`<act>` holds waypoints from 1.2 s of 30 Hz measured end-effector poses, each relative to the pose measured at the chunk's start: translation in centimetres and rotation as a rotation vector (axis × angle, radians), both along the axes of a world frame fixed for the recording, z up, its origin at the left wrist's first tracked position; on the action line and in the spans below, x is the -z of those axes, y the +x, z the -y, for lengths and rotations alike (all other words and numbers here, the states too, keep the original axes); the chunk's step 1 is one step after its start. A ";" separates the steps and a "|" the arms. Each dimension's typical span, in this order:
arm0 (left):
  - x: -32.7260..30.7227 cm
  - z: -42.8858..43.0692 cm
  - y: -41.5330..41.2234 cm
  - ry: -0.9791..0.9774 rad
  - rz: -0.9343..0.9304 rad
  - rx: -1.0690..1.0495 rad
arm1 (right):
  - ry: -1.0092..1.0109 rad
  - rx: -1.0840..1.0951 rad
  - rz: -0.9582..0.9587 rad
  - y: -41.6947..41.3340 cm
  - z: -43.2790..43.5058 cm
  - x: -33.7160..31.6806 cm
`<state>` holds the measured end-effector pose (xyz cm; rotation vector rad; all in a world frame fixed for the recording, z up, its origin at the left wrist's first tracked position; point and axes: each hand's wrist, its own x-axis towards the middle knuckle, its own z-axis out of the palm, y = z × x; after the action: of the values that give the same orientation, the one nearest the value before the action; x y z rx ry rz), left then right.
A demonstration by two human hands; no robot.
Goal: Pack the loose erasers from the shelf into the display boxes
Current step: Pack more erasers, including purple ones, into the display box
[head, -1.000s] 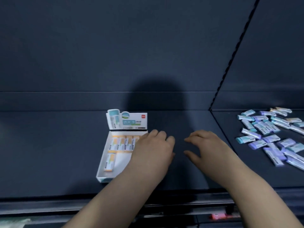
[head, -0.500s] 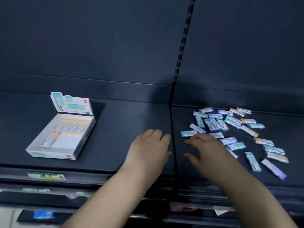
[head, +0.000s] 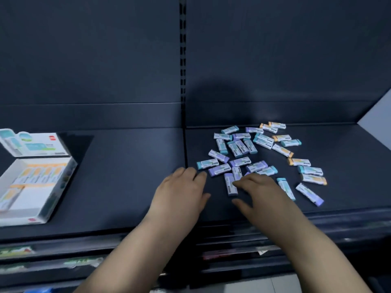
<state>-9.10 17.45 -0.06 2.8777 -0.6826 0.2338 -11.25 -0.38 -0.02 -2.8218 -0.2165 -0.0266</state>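
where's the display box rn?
Display box: head view, far left of the shelf, well left of the left hand and the eraser pile.

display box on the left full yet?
No: the display box holds only a back row of orange erasers and a single eraser in front, with bare white floor beside it.

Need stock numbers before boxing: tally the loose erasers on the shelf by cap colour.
Teal-capped erasers: 12
Purple-capped erasers: about 10, some partly under the right hand
Orange-capped erasers: 6
Total: about 28
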 end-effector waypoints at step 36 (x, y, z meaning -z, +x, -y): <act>3.5 26.2 4.7 0.003 -0.162 -0.005 | 0.009 -0.199 -0.225 7.0 27.4 1.7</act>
<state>-4.45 -8.74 -3.57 2.8613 -0.6454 -0.0001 -4.28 -27.76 -1.75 -2.7507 -0.4408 0.3304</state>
